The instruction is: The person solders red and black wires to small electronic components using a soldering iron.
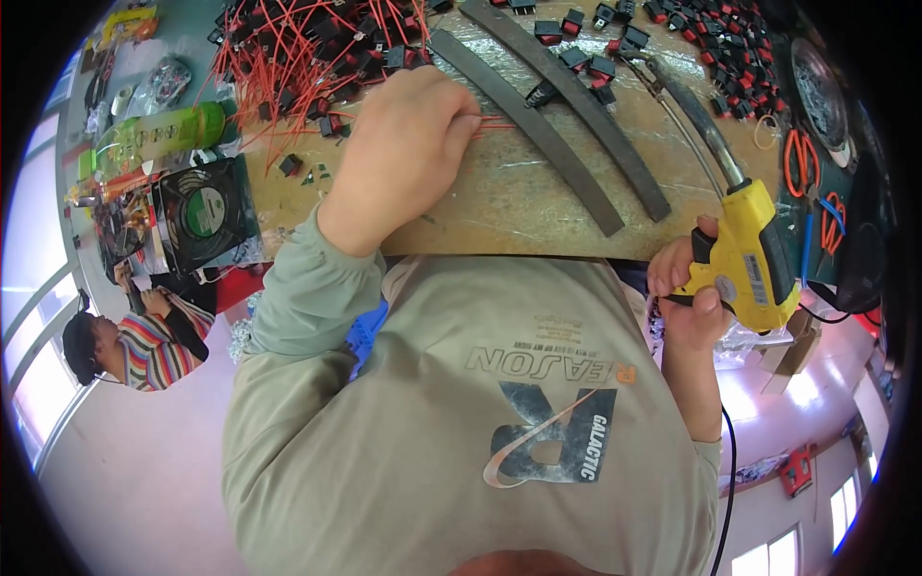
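Observation:
My left hand pinches thin red wire close to the two dark flat bars that lie slantwise over the bench. The wire runs toward the nearer bar. Wrapped round the grip of a yellow soldering gun is my right hand. The gun's long metal tube and thin solder-feed rod point up and away, its tip close to a black rocker switch. Another small black part sits between the bars. Whatever else my left fingers cover is hidden.
Many switches with red wires are heaped at the far left, loose black-and-red switches at the far right. A black fan and green bottle stand left. Orange-handled pliers and a round metal dish lie right. Another person sits left.

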`<state>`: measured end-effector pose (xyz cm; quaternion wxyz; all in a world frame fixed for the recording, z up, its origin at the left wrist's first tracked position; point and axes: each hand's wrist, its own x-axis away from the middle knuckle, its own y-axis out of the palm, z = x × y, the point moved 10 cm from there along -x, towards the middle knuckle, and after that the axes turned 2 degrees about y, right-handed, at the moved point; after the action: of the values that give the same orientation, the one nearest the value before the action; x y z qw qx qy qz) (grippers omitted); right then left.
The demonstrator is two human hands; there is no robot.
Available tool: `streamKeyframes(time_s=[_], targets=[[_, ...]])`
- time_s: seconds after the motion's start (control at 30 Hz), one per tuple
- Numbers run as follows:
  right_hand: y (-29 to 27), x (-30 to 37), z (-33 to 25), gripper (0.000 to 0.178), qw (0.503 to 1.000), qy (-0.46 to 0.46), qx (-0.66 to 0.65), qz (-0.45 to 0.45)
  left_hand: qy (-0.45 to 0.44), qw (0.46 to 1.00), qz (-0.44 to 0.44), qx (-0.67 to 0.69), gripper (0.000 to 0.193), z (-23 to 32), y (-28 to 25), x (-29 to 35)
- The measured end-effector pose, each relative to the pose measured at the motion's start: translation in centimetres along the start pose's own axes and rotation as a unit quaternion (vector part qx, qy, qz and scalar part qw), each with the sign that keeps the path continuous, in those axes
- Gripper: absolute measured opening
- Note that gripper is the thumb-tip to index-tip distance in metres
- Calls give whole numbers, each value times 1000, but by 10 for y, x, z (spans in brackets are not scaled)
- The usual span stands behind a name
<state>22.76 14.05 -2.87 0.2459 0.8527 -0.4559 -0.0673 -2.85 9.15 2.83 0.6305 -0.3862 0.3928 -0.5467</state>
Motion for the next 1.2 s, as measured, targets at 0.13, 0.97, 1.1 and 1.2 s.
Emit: streamKeyframes(time_s=[0.13,0.97,1.1,1.2], targets=[[4,1,0,79,1000,5,19,6,26,999,37,28,8,10,-14,5],[19,31,52,67,989,105,74,-76,68,974,193,97,8,28,-14,-5],[20,30,51,62,987,100,100,-80,73,973,191,101,7,27,-14,-6],[18,31,51,59,987,89,114,-76,75,975,183,97,7,28,-14,-7]])
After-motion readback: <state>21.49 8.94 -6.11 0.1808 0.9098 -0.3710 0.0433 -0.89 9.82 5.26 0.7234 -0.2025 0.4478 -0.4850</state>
